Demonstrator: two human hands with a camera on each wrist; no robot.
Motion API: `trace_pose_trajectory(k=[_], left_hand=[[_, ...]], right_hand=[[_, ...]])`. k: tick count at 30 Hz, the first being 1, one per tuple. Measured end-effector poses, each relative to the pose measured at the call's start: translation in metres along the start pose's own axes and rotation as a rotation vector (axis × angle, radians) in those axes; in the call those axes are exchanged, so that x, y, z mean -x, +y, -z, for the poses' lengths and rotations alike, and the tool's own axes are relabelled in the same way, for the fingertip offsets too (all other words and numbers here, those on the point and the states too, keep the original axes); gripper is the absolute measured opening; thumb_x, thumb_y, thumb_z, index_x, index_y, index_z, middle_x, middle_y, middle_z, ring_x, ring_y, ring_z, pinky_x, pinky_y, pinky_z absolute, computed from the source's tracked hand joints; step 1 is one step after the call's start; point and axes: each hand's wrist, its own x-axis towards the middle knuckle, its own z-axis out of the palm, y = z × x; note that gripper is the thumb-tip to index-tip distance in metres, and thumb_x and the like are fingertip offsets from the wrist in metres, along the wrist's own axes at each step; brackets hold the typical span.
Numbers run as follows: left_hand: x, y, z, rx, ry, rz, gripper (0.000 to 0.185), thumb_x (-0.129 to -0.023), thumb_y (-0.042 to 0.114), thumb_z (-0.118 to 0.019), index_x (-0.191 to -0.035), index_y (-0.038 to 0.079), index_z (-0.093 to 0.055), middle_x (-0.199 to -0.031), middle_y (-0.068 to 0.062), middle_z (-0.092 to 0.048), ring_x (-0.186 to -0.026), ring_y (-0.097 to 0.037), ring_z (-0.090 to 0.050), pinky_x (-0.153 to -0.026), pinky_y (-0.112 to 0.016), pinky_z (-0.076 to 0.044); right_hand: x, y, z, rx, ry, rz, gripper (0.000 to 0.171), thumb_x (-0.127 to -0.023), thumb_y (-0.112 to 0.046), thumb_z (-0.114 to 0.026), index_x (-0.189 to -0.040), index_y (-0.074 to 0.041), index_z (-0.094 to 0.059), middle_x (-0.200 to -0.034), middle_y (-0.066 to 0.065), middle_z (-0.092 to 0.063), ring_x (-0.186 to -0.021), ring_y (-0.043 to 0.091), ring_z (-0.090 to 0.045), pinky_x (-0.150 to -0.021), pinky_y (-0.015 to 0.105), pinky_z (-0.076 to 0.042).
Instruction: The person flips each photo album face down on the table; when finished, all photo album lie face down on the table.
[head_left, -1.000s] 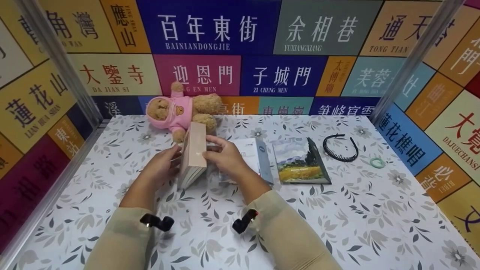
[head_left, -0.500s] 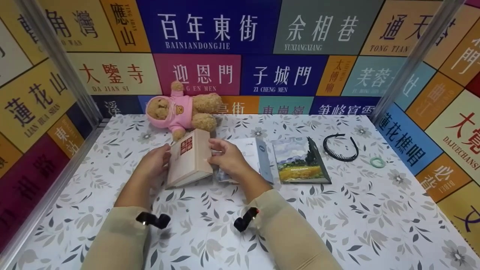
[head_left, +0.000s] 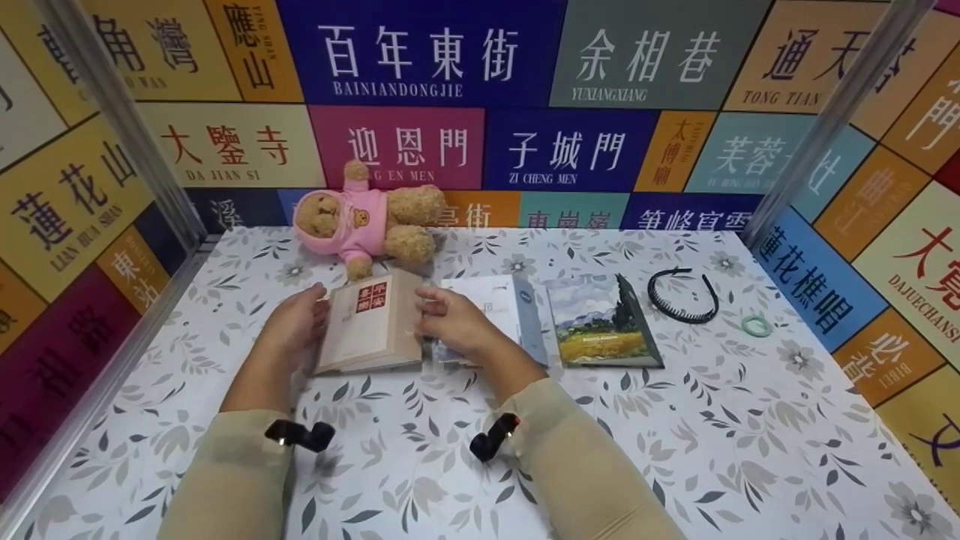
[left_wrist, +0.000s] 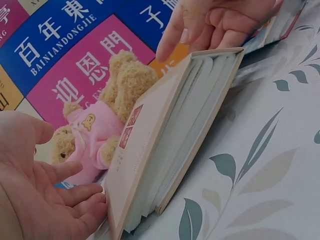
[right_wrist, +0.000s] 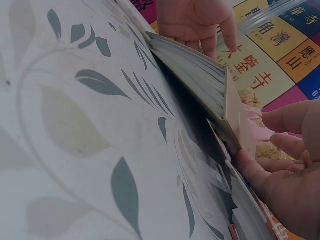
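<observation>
1. Hands flanked the book point(head_left: 371, 324): left hand point(head_left: 296, 324) at its left edge with fingers loosely extended and touching it, right hand point(head_left: 454, 321) at its right edge, fingertips on the raised side.
2. Book lay tilted on the tablecloth point(head_left: 675, 420), long axis running away from the person, between both hands, equally near each.
3. Beyond it lay the teddy bear point(head_left: 364, 219).

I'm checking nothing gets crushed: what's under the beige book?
The beige book tilts, right edge raised by the right hand. Beneath shows floral tablecloth; further under is shadowed.
</observation>
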Motion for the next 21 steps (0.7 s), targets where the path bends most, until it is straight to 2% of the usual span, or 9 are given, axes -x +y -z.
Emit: trace_pose_trajectory(k=[6, 10, 16, 20, 21], left_hand=[[0.001, 0.000, 0.000, -0.046, 0.006, -0.032, 0.073, -0.113, 0.050, -0.036, -0.171, 0.008, -0.022, -0.176, -0.015, -0.031, -0.164, -0.028, -0.033, -0.136, -0.044, -0.027], [0.003, 0.000, 0.000, -0.098, 0.007, -0.044, 0.075, -0.113, 0.051, -0.034, -0.171, 0.005, -0.021, -0.176, -0.017, -0.030, -0.164, -0.031, -0.031, -0.137, -0.045, -0.026], [0.004, 0.003, 0.002, -0.143, 0.010, -0.040, 0.076, -0.113, 0.052, -0.032, -0.172, 0.007, -0.016, -0.177, -0.017, -0.028, -0.166, -0.031, -0.029, -0.137, -0.046, -0.025], [0.007, 0.003, 0.001, -0.159, 0.033, -0.030, 0.076, -0.113, 0.054, -0.031, -0.173, 0.011, -0.017, -0.177, -0.014, -0.029, -0.165, -0.030, -0.030, -0.137, -0.047, -0.025], [0.008, 0.003, 0.001, -0.157, 0.041, -0.034, 0.075, -0.112, 0.055, -0.032, -0.173, 0.012, -0.019, -0.178, -0.013, -0.030, -0.165, -0.030, -0.030, -0.136, -0.048, -0.026]], right_hand=[[0.005, -0.004, -0.002, 0.096, -0.009, -0.013, 0.062, -0.102, -0.007, -0.065, -0.161, -0.013, -0.048, -0.162, 0.017, -0.055, -0.150, 0.032, -0.055, -0.123, 0.040, -0.048], [0.007, -0.004, -0.006, 0.099, -0.017, -0.012, 0.062, -0.105, -0.011, -0.063, -0.164, -0.013, -0.044, -0.164, 0.019, -0.051, -0.152, 0.033, -0.052, -0.126, 0.042, -0.045], [0.007, -0.005, -0.013, 0.063, -0.013, -0.004, 0.069, -0.103, -0.009, -0.059, -0.167, -0.011, -0.035, -0.159, 0.025, -0.054, -0.143, 0.036, -0.060, -0.118, 0.040, -0.053], [0.008, -0.006, -0.016, 0.061, -0.004, -0.012, 0.066, -0.104, -0.012, -0.057, -0.167, -0.012, -0.037, -0.159, 0.023, -0.055, -0.138, 0.033, -0.063, -0.110, 0.040, -0.058], [0.009, -0.007, -0.016, 0.061, 0.005, -0.010, 0.065, -0.103, -0.013, -0.057, -0.166, -0.012, -0.039, -0.159, 0.022, -0.054, -0.139, 0.032, -0.062, -0.112, 0.041, -0.056]])
